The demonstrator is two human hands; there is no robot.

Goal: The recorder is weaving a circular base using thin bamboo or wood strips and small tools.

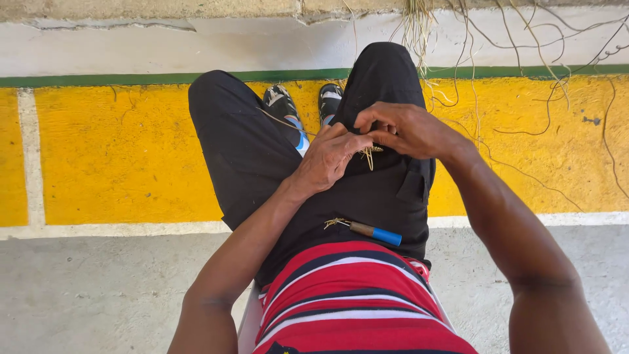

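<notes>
Two hands: both meet over the person's right thigh, at the middle of the view, fingertips pressed together.
Left hand (329, 157): reaches in from the near left, back of the hand up; its grip is closed, fingers pinched on the straw fibres (368, 155).
Right hand (401, 128): comes in from the near right, fingers curled down; its grip is also closed on the same fibres, touching the left hand's fingertips.
Straw fibres: a small pale-yellow tuft, short ends splaying out below the pinch — it lies against the black trousers (249, 157), between the two hands.
Loose strand (278, 120): one thin fibre runs from the hands toward the far left, across the gap between the knees.
Tool (375, 231): a short stick with a brown middle and a blue end, a wisp of straw at its left tip; it rests on the lap, nearer than the hands and apart from them.
Shirt (354, 301): red with white and dark stripes, at the near edge.
Shoes (283, 105): black, white and blue, seen between the knees, far from the hands.
Wall (118, 157): yellow painted band with a green line above it — dry roots (537, 59) hang over it at the far right.
Floor (98, 288): grey concrete, near left and right.
</notes>
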